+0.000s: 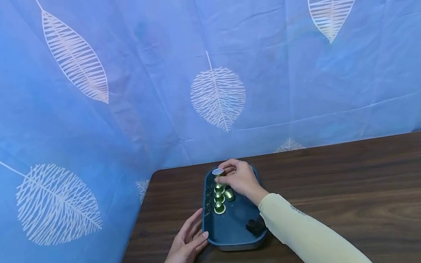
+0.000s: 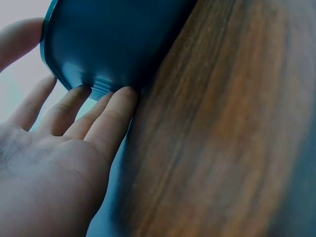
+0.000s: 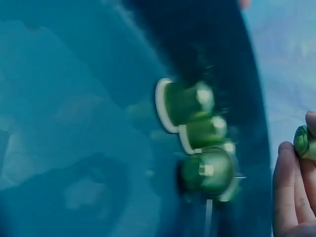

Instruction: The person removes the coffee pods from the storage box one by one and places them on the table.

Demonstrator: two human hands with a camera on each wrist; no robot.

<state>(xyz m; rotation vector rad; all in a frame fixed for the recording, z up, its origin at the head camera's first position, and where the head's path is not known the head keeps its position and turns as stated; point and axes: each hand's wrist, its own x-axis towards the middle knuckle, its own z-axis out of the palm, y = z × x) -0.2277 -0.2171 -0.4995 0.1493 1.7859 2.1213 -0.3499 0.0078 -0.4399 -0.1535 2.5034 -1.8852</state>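
Note:
My right hand (image 1: 240,179) pinches a green coffee capsule (image 1: 218,173) over the far end of a dark blue tray (image 1: 236,242). The capsule's pale lid faces up in the head view; its green side (image 3: 300,141) shows between fingers and thumb in the right wrist view. Below it, several shiny green capsules (image 1: 219,207) stand in a row along the tray's left side. Another capsule (image 1: 229,195) lies on its side right of the row. My left hand (image 1: 180,250) rests against the tray's near left side, fingers extended on the outer wall (image 2: 123,59) and thumb at the rim.
The tray stands on a dark wood-grain table (image 1: 348,188) that stretches to the right. A blue cloth (image 1: 153,67) with white leaf prints hangs behind and to the left. A small black object (image 1: 255,226) shows beside the right sleeve (image 1: 305,230), over the tray's right edge.

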